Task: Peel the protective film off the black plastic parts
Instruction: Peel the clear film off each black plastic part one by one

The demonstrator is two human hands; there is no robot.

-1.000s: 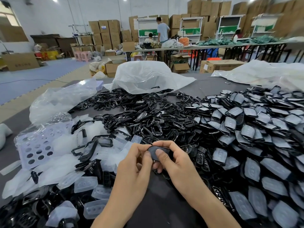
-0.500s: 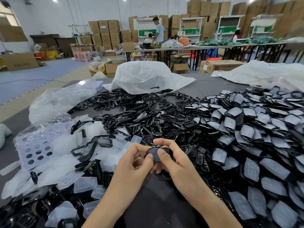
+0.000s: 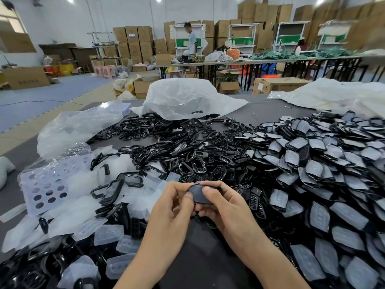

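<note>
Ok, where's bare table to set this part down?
Nearest: the dark table strip between your forearms, bordered by peeled film scraps on the left and film-covered parts on the right. Also a grey strip at the far side, between the white bag and that heap. The middle is packed with black frames.

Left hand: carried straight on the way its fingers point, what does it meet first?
The left hand meets the black plastic part it pinches, then probably the right hand gripping it; depth unclear.
</note>
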